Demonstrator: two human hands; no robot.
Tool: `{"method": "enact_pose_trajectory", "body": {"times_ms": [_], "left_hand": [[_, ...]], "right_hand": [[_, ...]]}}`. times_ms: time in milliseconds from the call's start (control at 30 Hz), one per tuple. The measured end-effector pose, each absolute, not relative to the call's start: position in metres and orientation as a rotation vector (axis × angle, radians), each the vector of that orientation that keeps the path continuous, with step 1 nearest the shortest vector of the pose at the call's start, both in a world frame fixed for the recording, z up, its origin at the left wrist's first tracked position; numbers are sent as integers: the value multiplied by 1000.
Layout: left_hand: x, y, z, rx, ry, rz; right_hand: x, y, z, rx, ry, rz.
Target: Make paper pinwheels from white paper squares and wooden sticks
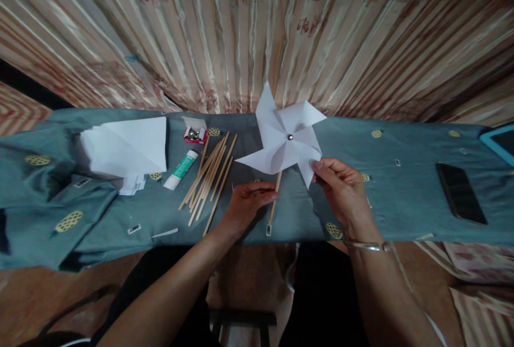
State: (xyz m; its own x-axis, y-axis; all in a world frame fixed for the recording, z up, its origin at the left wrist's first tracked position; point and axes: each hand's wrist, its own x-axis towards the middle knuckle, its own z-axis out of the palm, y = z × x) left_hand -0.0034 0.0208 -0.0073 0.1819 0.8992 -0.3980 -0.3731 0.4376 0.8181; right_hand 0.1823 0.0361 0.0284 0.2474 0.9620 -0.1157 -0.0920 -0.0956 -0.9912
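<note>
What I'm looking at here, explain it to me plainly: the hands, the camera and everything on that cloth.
There is no machine: these are one person's two bare hands, seen by a camera worn on the head, looking forward and down. The left hand holds the wooden handle of a white paper pinwheel; the right hand pinches one blade. On the patterned cloth lie loose sticks, a green-and-white tube, a small open box, white sheets and a dark phone.
</note>
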Motion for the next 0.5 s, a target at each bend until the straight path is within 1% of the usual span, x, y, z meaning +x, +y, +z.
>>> {"method": "enact_pose_trajectory", "body": {"times_ms": [167,500], "left_hand": [[-2,22,-5,618,1007,994],[-3,22,-6,615,985,1002]], "right_hand": [[178,35,31,-1352,-904,1233],[169,31,26,-1287,-1025,1306]]}}
